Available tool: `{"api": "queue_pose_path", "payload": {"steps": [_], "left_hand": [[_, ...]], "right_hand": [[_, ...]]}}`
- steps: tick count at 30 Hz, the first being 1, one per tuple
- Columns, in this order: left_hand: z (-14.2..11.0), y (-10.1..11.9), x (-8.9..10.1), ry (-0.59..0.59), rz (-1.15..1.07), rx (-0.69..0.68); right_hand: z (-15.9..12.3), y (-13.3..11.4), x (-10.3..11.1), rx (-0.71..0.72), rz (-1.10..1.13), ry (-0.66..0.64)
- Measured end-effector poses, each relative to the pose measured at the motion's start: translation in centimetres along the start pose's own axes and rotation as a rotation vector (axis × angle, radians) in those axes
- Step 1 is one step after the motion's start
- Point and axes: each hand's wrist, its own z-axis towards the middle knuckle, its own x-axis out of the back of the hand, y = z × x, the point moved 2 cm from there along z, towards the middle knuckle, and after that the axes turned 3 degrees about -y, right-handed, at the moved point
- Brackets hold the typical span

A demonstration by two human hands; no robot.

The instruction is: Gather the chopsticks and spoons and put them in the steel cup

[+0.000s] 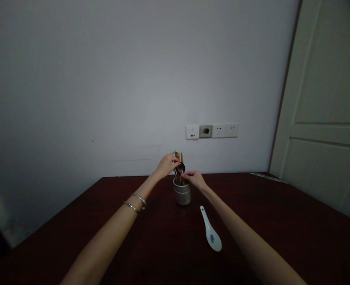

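A silvery metal utensil holder (182, 194) with small holes in its side stands upright on the dark red table. Several wooden chopsticks (181, 157) rise from it, along with a metal spoon (182, 168) whose bowl points up. My left hand (166, 165) reaches in from the left, thumb and fingers pinched at the edge of the spoon's bowl. Just below that bowl, my right hand (196, 179) has its fingertips pinched at the spoon's neck. A white ceramic soup spoon (210, 233) with a blue mark lies on the table, nearer to me.
The table (151, 245) backs onto a pale wall (133, 99). Sockets and switches (212, 131) are set in the wall above the holder. A panelled door (320, 107) stands at the right. A thin flat strip (268, 177) lies at the table's back right edge.
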Motion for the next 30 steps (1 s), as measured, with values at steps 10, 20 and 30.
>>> {"api": "queue_pose_path", "payload": {"steps": [10, 20, 30], "left_hand": [[0.4, -0.2, -0.2, -0.025, -0.01, 0.019], [0.6, -0.2, -0.3, -0.084, -0.017, 0.076], [0.3, -1.1, -2.0, -0.227, -0.036, 0.075]], "right_hand": [[-0.2, -0.3, 0.1, -0.012, -0.015, -0.005], [-1.1, -0.8, 1.9, 0.015, 0.047, 0.082], [-4.0, 4.4, 8.8, -0.101, -0.011, 0.411]]}}
